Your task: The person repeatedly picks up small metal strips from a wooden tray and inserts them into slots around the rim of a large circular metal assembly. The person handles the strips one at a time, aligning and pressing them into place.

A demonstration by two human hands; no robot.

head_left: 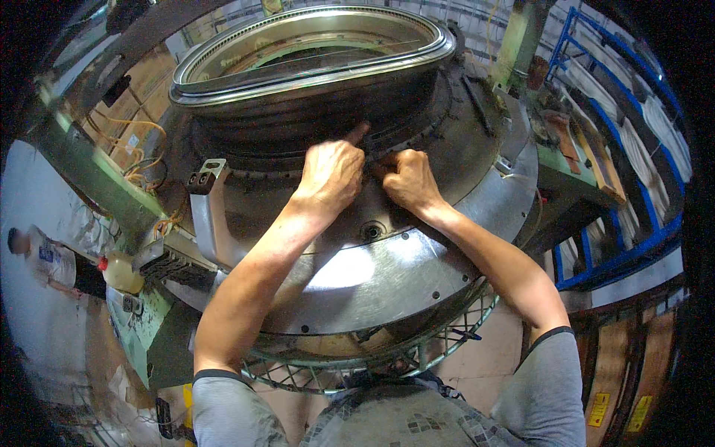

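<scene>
Both of my hands work close together on a large round machine with a wide metal base plate (357, 287). My left hand (332, 175) has its index finger stretched toward the foot of the dark cylinder (298, 127), the other fingers curled under. Beside it on the right, my right hand (411, 179) is closed, fingertips bent down at the dark ring around that foot. Whatever either hand pinches is hidden beneath the fingers. A shiny metal ring (320, 83) tops the cylinder, above my hands.
A bent metal bracket (205, 212) rises from the plate's left side. Green machine frame beams (97, 171) flank it, with orange cables (145, 160) at left. A blue rack (618, 134) holding pale rolls stands right. A person (48, 261) stands far left.
</scene>
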